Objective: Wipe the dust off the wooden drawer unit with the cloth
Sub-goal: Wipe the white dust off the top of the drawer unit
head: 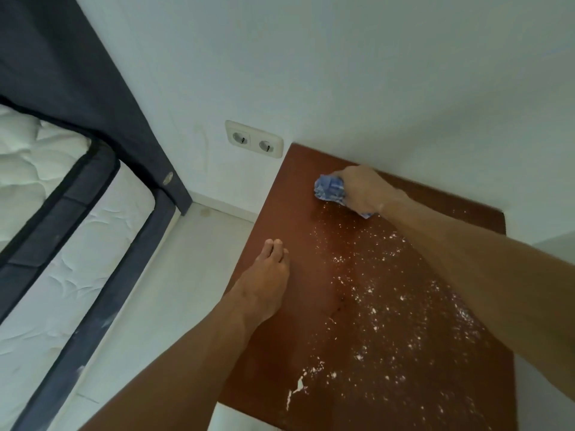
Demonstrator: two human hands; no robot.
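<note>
The reddish-brown top of the wooden drawer unit (298,219) fills the lower right, seen from above. White dust specks (382,309) cover its middle and right part, while the strip along the left edge looks clean. My right hand (364,189) is shut on a crumpled blue cloth (329,188) and presses it on the top near the back wall. My left hand (264,281) lies flat at the unit's left edge, fingers together and straight, holding nothing.
A white wall stands right behind the unit, with a double power socket (254,142) just left of its back corner. A bed with a white mattress (40,194) and dark frame is at the left. Pale floor (174,275) lies between bed and unit.
</note>
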